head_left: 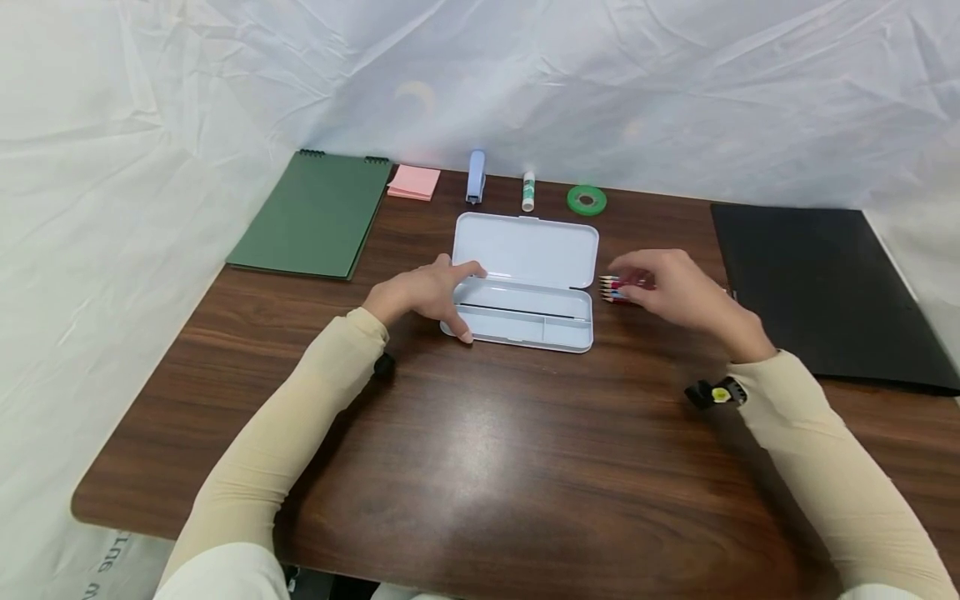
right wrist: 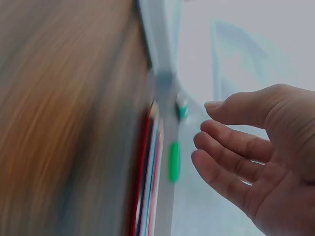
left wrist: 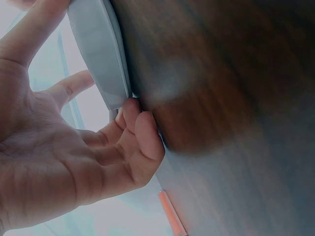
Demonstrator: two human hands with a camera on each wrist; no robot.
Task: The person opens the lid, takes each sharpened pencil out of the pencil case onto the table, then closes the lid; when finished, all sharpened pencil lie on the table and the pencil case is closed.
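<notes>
Left hand (head_left: 420,293) gripping open pencil case (head_left: 525,279) (coloured pencils (head_left: 613,289) beside), right hand (head_left: 675,292) loose, empty.

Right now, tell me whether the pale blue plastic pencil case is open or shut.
Open: the pale blue plastic pencil case has its lid laid back flat, tray compartments exposed; left hand grips its end.
</notes>
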